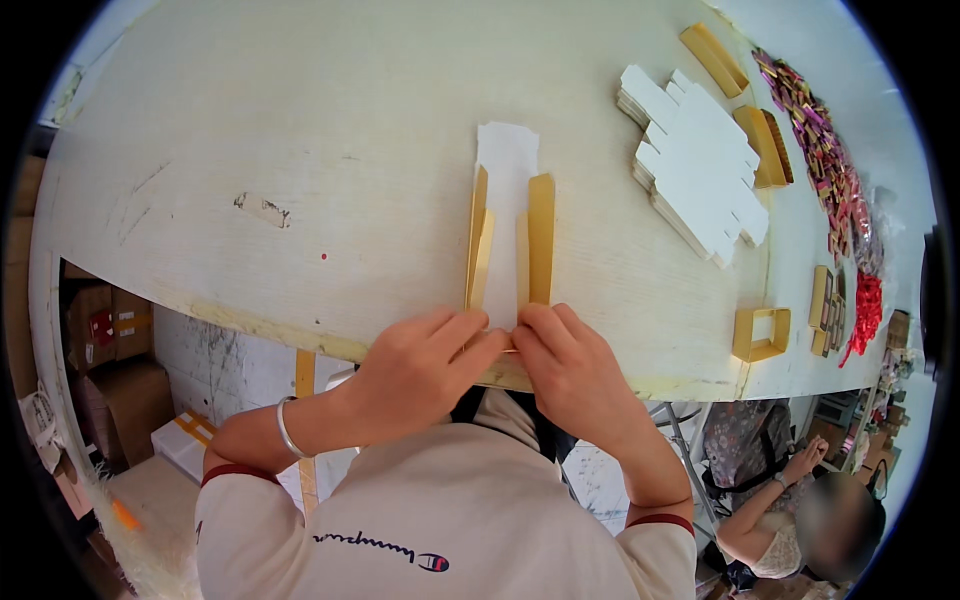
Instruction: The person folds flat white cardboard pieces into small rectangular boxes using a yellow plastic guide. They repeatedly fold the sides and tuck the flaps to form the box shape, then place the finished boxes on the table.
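A flat white and gold cardboard box blank (508, 215) lies on the pale wooden table (300, 150), its gold side flaps folded upward. My left hand (425, 365) and my right hand (570, 370) meet at the blank's near end by the table's front edge, fingers pinched on the cardboard there. A silver bangle sits on my left wrist.
A stack of white flat box blanks (700, 160) lies at the right. Gold box pieces (762, 333) and a heap of red and gold wrapped items (830, 170) line the far right edge. Cardboard boxes (120, 380) stand under the table at left. Another person (800, 500) sits at lower right.
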The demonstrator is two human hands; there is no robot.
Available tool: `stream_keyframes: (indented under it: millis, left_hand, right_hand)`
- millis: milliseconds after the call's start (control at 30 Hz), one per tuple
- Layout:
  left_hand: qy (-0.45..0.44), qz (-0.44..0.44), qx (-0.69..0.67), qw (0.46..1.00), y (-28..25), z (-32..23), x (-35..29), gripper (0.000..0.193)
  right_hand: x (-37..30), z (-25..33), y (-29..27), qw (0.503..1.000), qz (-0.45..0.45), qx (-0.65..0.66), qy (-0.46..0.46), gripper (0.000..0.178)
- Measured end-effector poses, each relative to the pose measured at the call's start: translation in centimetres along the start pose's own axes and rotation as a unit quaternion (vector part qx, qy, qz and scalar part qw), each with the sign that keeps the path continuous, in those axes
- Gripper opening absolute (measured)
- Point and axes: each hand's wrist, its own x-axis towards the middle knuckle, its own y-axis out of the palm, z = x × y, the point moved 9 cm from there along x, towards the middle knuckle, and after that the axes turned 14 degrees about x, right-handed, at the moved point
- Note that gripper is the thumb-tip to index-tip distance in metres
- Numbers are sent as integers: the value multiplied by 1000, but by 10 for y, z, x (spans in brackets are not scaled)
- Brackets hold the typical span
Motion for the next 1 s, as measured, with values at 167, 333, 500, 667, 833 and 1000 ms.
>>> stream_keyframes:
  millis: [167, 333, 500, 667, 833, 1000]
  left_hand:
    - [38, -2, -38, 999, 1, 8, 1, 18]
    - [15, 35, -43, 998, 6, 10, 3, 19]
    - [58, 114, -115, 985, 4, 19, 11, 20]
    - [101, 148, -121, 976, 3, 17, 13, 20]
    - [107, 74, -125, 984, -1, 14, 7, 23]
    - [81, 62, -109, 989, 0, 10, 0, 22]
  right_hand:
    - [2, -4, -12, 994, -13, 108, -14, 20]
    - [-1, -5, -3, 1000, 11, 28, 4, 17]
    - [0, -9, -19, 989, 39, 141, -4, 28]
    - [3, -6, -20, 983, 93, 147, -49, 27]
    - [5, -7, -13, 975, 128, 165, -71, 26]
    - [-3, 4, -14, 985, 41, 125, -108, 19]
